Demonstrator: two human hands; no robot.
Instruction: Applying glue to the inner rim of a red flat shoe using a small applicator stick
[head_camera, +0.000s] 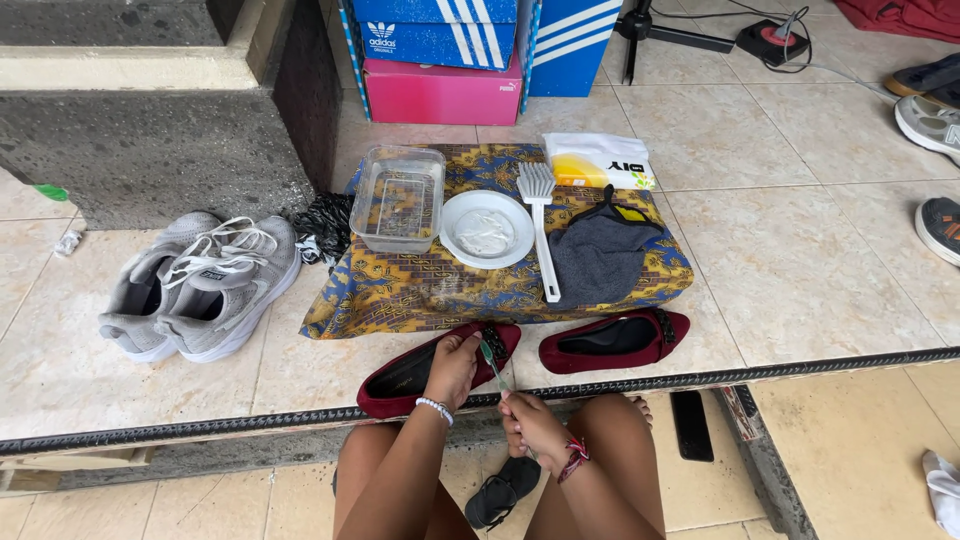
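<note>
Toothbrush (493, 366) bristles rest on the toe of a dark red flat shoe (420, 370), which lies on the tiled floor (800, 280) just short of the black-trimmed step edge (820, 364). The right hand (532, 425) is pressed together around the toothbrush's lower handle, knuckles up, a woven band at the wrist, and it sits over the right knee below the step edge. The left hand (455, 368) lies on top of the shoe with fingers curled over its upper near the toe, holding it down; a white bead bracelet circles that wrist, and the forearm runs up from the left knee.

A second dark red flat shoe (615, 340) lies just beside the first, to the right, the two apart by a narrow strip of tile. Right behind both shoes, a patterned cloth (400, 290) covers the floor, so there is little bare tile between shoes and cloth. On the cloth stand a clear plastic tub (398, 198), a white bowl (487, 228), a white brush (540, 220) and a grey cloth bag (598, 255). A pair of grey sneakers (200, 280) sits well to the left, with open tile in front of them; wide bare tile also lies to the right of the cloth.
</note>
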